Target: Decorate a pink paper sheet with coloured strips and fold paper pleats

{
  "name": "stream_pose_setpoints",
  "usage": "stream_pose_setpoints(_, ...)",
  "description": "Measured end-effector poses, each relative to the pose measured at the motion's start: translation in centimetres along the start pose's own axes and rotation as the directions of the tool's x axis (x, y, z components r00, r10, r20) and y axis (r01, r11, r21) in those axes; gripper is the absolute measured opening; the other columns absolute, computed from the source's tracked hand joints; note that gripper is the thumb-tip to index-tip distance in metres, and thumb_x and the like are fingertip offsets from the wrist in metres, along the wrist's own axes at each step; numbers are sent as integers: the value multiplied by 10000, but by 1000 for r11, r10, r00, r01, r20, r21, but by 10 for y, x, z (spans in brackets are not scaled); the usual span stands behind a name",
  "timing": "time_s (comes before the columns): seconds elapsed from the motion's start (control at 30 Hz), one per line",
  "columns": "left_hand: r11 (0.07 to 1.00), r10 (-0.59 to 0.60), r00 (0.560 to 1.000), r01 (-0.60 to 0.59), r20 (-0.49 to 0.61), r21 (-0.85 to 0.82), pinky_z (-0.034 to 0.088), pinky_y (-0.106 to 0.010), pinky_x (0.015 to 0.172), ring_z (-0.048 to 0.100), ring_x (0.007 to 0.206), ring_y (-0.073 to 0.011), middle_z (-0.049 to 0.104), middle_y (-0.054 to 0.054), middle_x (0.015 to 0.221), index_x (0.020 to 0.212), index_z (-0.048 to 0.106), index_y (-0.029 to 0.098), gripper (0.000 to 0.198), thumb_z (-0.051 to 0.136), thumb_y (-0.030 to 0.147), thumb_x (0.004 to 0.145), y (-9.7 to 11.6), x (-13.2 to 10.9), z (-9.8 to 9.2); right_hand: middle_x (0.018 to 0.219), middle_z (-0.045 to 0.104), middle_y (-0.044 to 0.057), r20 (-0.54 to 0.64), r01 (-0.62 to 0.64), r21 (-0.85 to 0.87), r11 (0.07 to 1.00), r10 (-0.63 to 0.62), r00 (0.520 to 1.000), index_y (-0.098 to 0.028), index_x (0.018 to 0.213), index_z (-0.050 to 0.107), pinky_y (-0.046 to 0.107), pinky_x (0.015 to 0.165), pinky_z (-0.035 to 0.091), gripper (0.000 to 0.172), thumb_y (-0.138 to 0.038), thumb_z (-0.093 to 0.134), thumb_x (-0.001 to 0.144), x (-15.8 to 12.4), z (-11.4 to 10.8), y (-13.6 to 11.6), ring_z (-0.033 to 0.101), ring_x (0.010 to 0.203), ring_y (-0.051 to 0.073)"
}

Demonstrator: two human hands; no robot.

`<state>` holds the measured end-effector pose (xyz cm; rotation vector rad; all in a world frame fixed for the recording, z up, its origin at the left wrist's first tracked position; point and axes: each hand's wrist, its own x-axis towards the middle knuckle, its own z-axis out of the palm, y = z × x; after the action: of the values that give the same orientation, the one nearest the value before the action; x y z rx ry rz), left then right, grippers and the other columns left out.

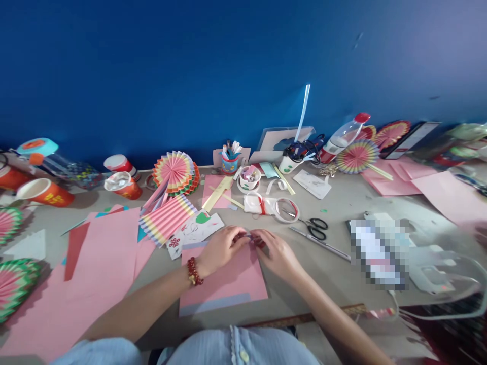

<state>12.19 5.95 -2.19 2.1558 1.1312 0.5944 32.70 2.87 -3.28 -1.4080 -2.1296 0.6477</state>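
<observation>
A pink paper sheet (236, 279) lies in front of me, with a blue-grey strip (220, 304) along its near edge. Another blue-grey strip (195, 245) runs along the far edge. My left hand (220, 251), with a red bead bracelet (193, 271) at the wrist, is bent with its fingertips pinched at that far edge. Close beside it, my right hand (277, 253) has its fingers curled and pressed together there too. A sliver of blue-grey shows between the fingertips; the fingers hide the rest. Black-handled scissors (317, 229) and a silver pen-like knife (321, 243) lie to the right.
Left are large pink sheets (102, 248), a striped pleated paper (167, 218) and a paper rosette (175, 172). Ahead stand a tape roll (287, 209), a paper cup of scraps (250, 177) and a pen holder (230, 165). A blurred phone (376, 253) lies right, a plastic bottle (344, 137) behind.
</observation>
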Motion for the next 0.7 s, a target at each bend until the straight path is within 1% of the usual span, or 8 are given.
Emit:
stream_pose_setpoints(0.13,997,-15,1000,15,-12,77,528,-312,780,669,872,-184,685,-32,1000,1155,533,210,196,556,243,962,-2,3,10,1086,696,87,5,6,35,999,-6,1000,-213,1173,577,345,826,537,338,-114,495,861,-1,2,0,671,935,215)
stream_pose_setpoints(0.3,981,10,1000,-12,8,192,505,-314,760,640,883,-198,635,-34,1001,1093,533,206,128,523,217,966,-1,5,17,1075,709,69,-9,7,55,998,-7,1000,-224,1176,579,338,827,536,346,-118,492,858,-3,1,1,679,952,215)
stream_pose_setpoints(0.43,963,39,998,-50,47,266,488,-291,739,622,853,-178,597,-35,1004,1047,559,207,116,454,212,1000,-2,4,18,1031,718,53,-31,0,64,998,2,1000,-232,1134,603,321,806,541,297,-127,488,881,-4,-1,4,686,893,195)
stream_pose_setpoints(0.5,954,49,997,-66,62,294,482,-286,733,614,838,-171,581,-34,1010,1033,565,202,135,433,218,1011,-3,4,17,1035,717,64,-60,32,38,999,-29,998,-228,1100,624,338,828,541,260,-131,483,904,-5,-3,6,680,921,203)
stream_pose_setpoints(0.57,945,59,996,-79,72,318,476,-285,732,608,835,-167,575,-33,1017,1023,568,197,157,412,216,1022,-3,3,15,1074,711,77,-76,92,-1,996,-92,993,-224,1084,642,370,879,533,245,-136,474,931,-7,-4,9,660,996,219)
stream_pose_setpoints(0.63,935,70,994,-95,84,341,468,-282,730,604,834,-167,579,-28,1011,1017,570,195,173,397,202,1029,-2,4,14,1110,702,86,-68,148,-35,988,-150,986,-219,1094,654,390,904,533,252,-136,465,949,-9,-4,11,644,1028,226)
stream_pose_setpoints(0.7,925,85,991,-116,101,362,460,-279,730,601,836,-168,586,-22,986,996,572,194,173,402,180,1026,-1,4,12,1129,693,95,-52,173,-73,982,-177,983,-213,1110,659,396,899,542,263,-131,461,956,-10,-3,11,633,1019,227)
